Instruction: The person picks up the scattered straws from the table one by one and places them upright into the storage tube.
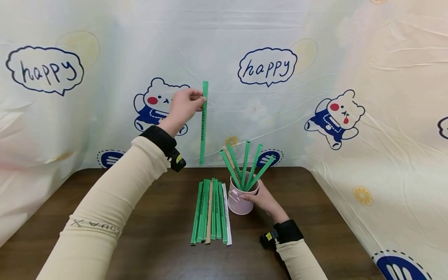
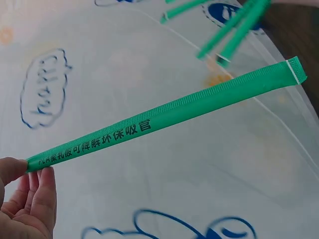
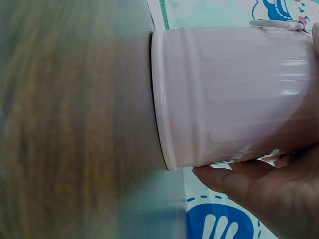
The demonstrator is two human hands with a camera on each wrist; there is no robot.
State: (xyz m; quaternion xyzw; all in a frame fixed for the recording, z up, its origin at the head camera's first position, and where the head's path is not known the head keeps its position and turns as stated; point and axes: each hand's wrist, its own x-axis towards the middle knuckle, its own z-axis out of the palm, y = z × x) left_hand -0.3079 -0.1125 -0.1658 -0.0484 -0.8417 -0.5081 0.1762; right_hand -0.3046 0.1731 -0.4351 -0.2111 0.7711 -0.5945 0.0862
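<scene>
My left hand pinches a green paper-wrapped straw between thumb and fingers, upright in the air above the table's back edge. Dark printed characters run along the wrapper of this straw in the left wrist view. My right hand grips a small pink bucket by its right side; the bucket stands on the table. In the right wrist view the thumb and fingers of my right hand lie against the bucket wall. Several green wrapped straws and a brown one fan out of the bucket.
Left of the bucket, a row of wrapped straws lies on the dark wooden table: several green, one brown, and a white one nearest the bucket. Behind the table hangs a printed curtain with cartoon bears.
</scene>
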